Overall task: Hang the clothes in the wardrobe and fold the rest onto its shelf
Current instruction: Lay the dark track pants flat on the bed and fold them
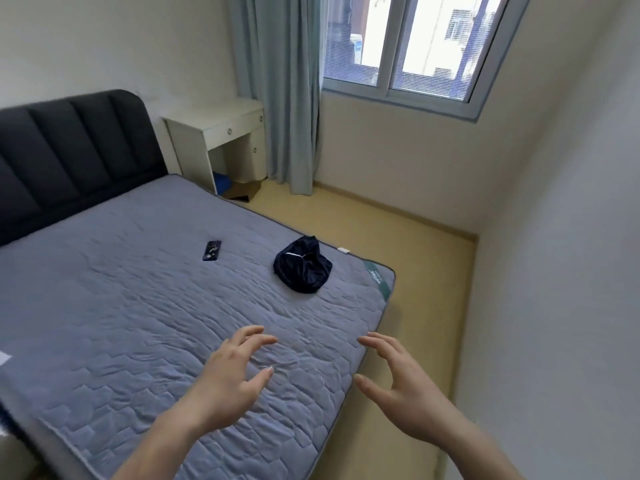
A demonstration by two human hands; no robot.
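Note:
A crumpled dark navy garment (303, 268) with a thin white stripe lies on the grey-blue quilted mattress (138, 306), near its far right corner. My left hand (232, 372) hovers over the mattress short of the garment, fingers spread and loosely bent, holding nothing. My right hand (398, 382) reaches out beside it above the mattress's right edge, also spread and holding nothing. Neither hand touches the garment. No wardrobe is in view.
A small black phone-like object (212, 250) lies on the mattress left of the garment. A dark padded headboard (69, 150) stands at the left. A white desk (221, 140), grey curtain (280, 98) and window (415, 46) are behind. Yellow floor (415, 271) runs along the bed's right side.

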